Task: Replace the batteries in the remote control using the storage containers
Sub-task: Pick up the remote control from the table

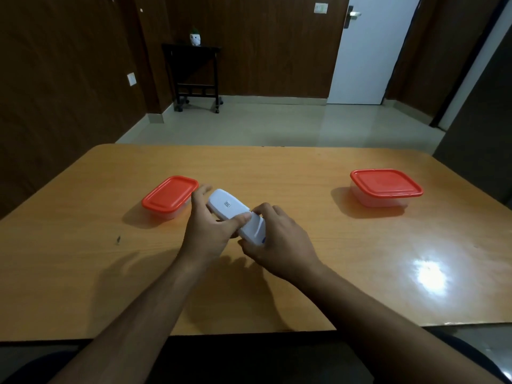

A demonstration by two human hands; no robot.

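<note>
Both hands grip the white plastic remote control (235, 216), back upward, above the orange wooden surface (304, 273): left hand (210, 234) fingers clamped mid-body, right hand (279, 239) fingers clamped at the battery cover. Judged step: sliding that cover off; both red-lidded clear containers (169, 196) (385, 187) remain closed.

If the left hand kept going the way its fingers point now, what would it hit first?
Probably the left container. The left hand, gripping the remote, points up-left toward its red lid just beyond the fingertips. Depth is unclear, so it might pass above.
</note>
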